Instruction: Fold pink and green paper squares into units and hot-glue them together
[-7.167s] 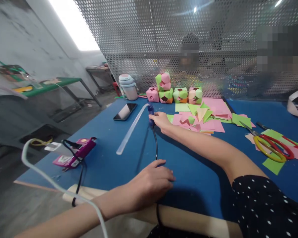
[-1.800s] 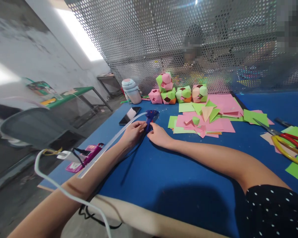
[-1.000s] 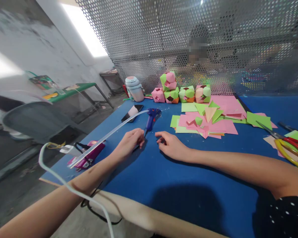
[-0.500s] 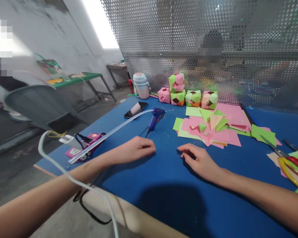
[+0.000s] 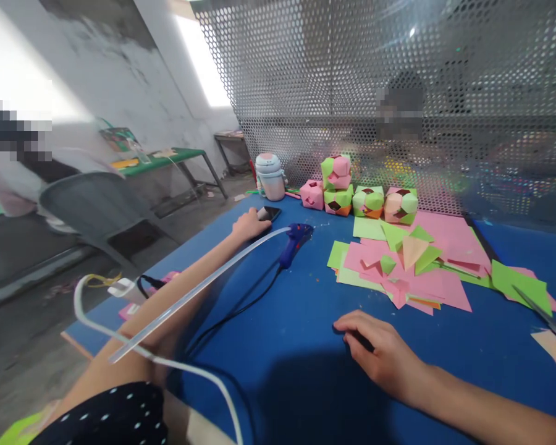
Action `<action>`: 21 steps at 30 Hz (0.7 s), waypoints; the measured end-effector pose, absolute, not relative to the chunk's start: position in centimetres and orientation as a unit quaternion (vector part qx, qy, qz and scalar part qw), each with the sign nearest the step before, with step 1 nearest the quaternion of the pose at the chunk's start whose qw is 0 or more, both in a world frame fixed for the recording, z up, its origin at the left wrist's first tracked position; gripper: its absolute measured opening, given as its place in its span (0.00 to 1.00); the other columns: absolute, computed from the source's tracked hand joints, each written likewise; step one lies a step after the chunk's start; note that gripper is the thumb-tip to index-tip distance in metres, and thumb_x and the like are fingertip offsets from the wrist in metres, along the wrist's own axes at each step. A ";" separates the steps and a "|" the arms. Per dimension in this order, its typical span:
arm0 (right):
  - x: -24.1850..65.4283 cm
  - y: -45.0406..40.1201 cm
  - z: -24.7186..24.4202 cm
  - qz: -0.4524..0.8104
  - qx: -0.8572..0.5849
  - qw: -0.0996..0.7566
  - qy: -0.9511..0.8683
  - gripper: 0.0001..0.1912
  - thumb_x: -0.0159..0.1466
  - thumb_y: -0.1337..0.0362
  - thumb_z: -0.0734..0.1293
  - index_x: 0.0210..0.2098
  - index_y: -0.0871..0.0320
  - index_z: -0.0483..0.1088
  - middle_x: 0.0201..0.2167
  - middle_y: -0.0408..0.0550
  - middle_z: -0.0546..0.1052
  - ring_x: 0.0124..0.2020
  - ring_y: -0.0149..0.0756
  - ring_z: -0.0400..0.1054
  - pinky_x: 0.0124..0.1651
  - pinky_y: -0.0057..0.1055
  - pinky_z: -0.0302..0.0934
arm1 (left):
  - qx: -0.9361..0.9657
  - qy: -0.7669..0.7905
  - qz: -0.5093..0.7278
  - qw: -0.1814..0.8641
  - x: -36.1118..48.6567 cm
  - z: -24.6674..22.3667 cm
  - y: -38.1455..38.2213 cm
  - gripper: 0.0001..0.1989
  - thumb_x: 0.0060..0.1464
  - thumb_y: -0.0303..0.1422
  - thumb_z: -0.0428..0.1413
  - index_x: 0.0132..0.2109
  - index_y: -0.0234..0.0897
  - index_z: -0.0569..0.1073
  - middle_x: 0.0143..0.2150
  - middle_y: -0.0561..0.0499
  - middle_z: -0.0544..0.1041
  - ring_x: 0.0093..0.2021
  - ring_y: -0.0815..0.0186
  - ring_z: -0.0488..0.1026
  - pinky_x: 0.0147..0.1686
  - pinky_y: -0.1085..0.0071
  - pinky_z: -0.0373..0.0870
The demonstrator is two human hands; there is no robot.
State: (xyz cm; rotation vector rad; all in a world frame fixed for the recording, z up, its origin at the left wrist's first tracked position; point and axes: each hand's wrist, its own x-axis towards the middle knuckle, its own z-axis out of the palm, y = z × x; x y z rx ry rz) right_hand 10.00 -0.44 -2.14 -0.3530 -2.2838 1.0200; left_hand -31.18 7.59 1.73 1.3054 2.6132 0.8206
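My left hand (image 5: 250, 226) reaches to the back left of the blue table. It rests over the near end of a dark smartphone (image 5: 269, 213), its fingers bent round the edge; the phone lies flat. My right hand (image 5: 384, 352) lies on the table at the front, loosely curved, thumb and forefinger apart, holding nothing. Between the hands a blue glue gun (image 5: 293, 247) lies on its side, a long clear glue stick (image 5: 199, 290) jutting from its back across my left forearm. Folded and flat pink and green papers (image 5: 408, 266) are heaped beyond my right hand.
Several pink-green paper cubes (image 5: 368, 202) line the back, by a pale lidded bottle (image 5: 270, 176). A perforated metal screen (image 5: 296, 80) rises behind. Scissors (image 5: 542, 309) lie at right. A white cable (image 5: 189, 364) loops in front; a person sits on a grey chair (image 5: 88, 204) at left.
My left hand has moved forward and left, from beside the glue gun to the phone. The right hand stays on the table. The view has tilted slightly.
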 end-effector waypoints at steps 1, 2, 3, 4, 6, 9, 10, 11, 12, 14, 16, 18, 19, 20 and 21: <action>10.0 -0.4 -2.2 0.381 -0.128 0.304 -0.864 0.14 0.64 0.73 0.58 0.45 0.52 0.67 0.39 0.49 0.74 0.41 0.35 0.70 0.43 0.32 0.67 | 0.421 0.869 0.256 0.041 -31.3 1.4 8.0 0.32 0.38 0.47 0.62 0.48 0.33 0.66 0.49 0.28 0.71 0.52 0.38 0.65 0.45 0.53 0.60; 10.0 -0.4 -2.2 0.377 -0.125 0.306 -0.865 0.14 0.64 0.73 0.58 0.45 0.52 0.66 0.39 0.49 0.74 0.41 0.35 0.70 0.43 0.32 0.67 | 0.415 0.876 0.244 0.030 -31.3 1.2 8.2 0.33 0.38 0.47 0.62 0.49 0.33 0.66 0.49 0.28 0.71 0.52 0.37 0.65 0.45 0.52 0.60; 10.0 -0.4 -2.3 0.375 -0.123 0.306 -0.866 0.14 0.64 0.73 0.58 0.45 0.52 0.66 0.39 0.49 0.74 0.41 0.34 0.70 0.43 0.32 0.67 | 0.412 0.881 0.232 0.021 -31.4 1.0 8.4 0.33 0.37 0.47 0.62 0.49 0.34 0.66 0.49 0.28 0.71 0.52 0.37 0.65 0.45 0.51 0.60; 10.0 -0.4 -2.3 0.374 -0.123 0.306 -0.867 0.14 0.64 0.73 0.59 0.45 0.51 0.66 0.40 0.48 0.74 0.41 0.34 0.70 0.43 0.31 0.67 | 0.409 0.885 0.223 0.014 -31.4 0.9 8.4 0.33 0.37 0.48 0.62 0.48 0.34 0.67 0.49 0.28 0.71 0.52 0.37 0.65 0.45 0.50 0.60; 10.0 -0.4 -2.4 0.376 -0.124 0.303 -0.867 0.15 0.64 0.73 0.59 0.46 0.50 0.65 0.40 0.48 0.74 0.40 0.34 0.70 0.42 0.31 0.67 | 0.405 0.890 0.211 0.000 -31.5 0.6 8.5 0.32 0.39 0.48 0.60 0.48 0.34 0.67 0.49 0.28 0.71 0.52 0.36 0.64 0.45 0.49 0.60; 10.0 -0.3 -2.5 0.379 -0.122 0.299 -0.867 0.15 0.64 0.73 0.58 0.46 0.50 0.65 0.40 0.48 0.74 0.41 0.35 0.70 0.42 0.32 0.68 | 0.399 0.894 0.203 -0.017 -31.2 0.3 8.9 0.31 0.41 0.48 0.59 0.48 0.31 0.67 0.50 0.25 0.69 0.53 0.34 0.62 0.46 0.46 0.58; 10.0 -0.3 -2.5 0.379 -0.120 0.299 -0.868 0.15 0.64 0.73 0.58 0.46 0.49 0.65 0.40 0.48 0.74 0.41 0.35 0.70 0.42 0.32 0.68 | 0.397 0.895 0.202 -0.021 -31.1 0.2 9.1 0.31 0.41 0.47 0.59 0.48 0.30 0.67 0.51 0.25 0.68 0.54 0.33 0.62 0.47 0.45 0.57; 10.0 -0.3 -2.6 0.378 -0.119 0.299 -0.868 0.15 0.64 0.73 0.58 0.46 0.49 0.65 0.40 0.48 0.74 0.41 0.35 0.70 0.43 0.32 0.68 | 0.394 0.896 0.203 -0.026 -30.9 0.1 9.3 0.31 0.41 0.47 0.59 0.48 0.30 0.66 0.51 0.24 0.68 0.54 0.33 0.61 0.47 0.45 0.56; 10.0 -0.3 -2.6 0.377 -0.118 0.300 -0.868 0.15 0.64 0.73 0.58 0.46 0.49 0.65 0.40 0.48 0.74 0.41 0.35 0.70 0.43 0.32 0.68 | 0.391 0.897 0.205 -0.029 -30.8 0.1 9.5 0.31 0.41 0.46 0.59 0.49 0.30 0.66 0.52 0.24 0.67 0.55 0.33 0.60 0.48 0.44 0.55; 10.0 -0.3 -2.6 0.375 -0.118 0.301 -0.869 0.15 0.64 0.73 0.58 0.46 0.49 0.65 0.40 0.49 0.74 0.41 0.35 0.70 0.42 0.33 0.68 | 0.385 0.898 0.212 -0.032 -30.6 0.0 9.8 0.31 0.41 0.46 0.59 0.49 0.29 0.66 0.53 0.24 0.66 0.56 0.32 0.58 0.50 0.44 0.53; 10.0 -0.2 -2.6 0.374 -0.116 0.301 -0.870 0.15 0.64 0.73 0.58 0.46 0.49 0.65 0.40 0.49 0.74 0.41 0.36 0.70 0.42 0.33 0.68 | 0.385 0.896 0.221 -0.024 -30.8 0.1 9.7 0.32 0.41 0.45 0.61 0.50 0.29 0.66 0.53 0.24 0.66 0.57 0.33 0.58 0.50 0.44 0.53; 10.0 -0.2 -2.6 0.371 -0.114 0.300 -0.871 0.15 0.64 0.73 0.58 0.46 0.49 0.65 0.40 0.49 0.74 0.41 0.36 0.70 0.42 0.33 0.68 | 0.389 0.892 0.230 -0.003 -31.3 0.3 9.3 0.34 0.39 0.46 0.63 0.50 0.29 0.66 0.53 0.25 0.67 0.56 0.33 0.59 0.50 0.43 0.54; 10.0 -0.2 -2.7 0.371 -0.114 0.299 -0.872 0.15 0.64 0.73 0.58 0.46 0.49 0.65 0.40 0.49 0.74 0.41 0.36 0.70 0.42 0.34 0.68 | 0.392 0.889 0.236 0.010 -31.6 0.4 9.0 0.35 0.38 0.46 0.65 0.50 0.29 0.67 0.52 0.26 0.68 0.55 0.34 0.61 0.49 0.43 0.55; 10.0 -0.2 -2.7 0.370 -0.114 0.299 -0.872 0.15 0.64 0.73 0.58 0.46 0.49 0.65 0.40 0.49 0.74 0.42 0.36 0.70 0.43 0.34 0.68 | 0.395 0.886 0.242 0.024 -32.0 0.5 8.6 0.35 0.39 0.46 0.65 0.50 0.29 0.67 0.51 0.29 0.69 0.54 0.37 0.63 0.49 0.43 0.57; 10.0 -0.2 -2.8 0.370 -0.115 0.297 -0.873 0.15 0.64 0.73 0.58 0.46 0.49 0.65 0.40 0.49 0.74 0.42 0.36 0.70 0.43 0.34 0.68 | 0.399 0.882 0.249 0.037 -32.3 0.6 8.2 0.32 0.42 0.46 0.64 0.50 0.30 0.68 0.50 0.33 0.70 0.52 0.42 0.65 0.49 0.45 0.59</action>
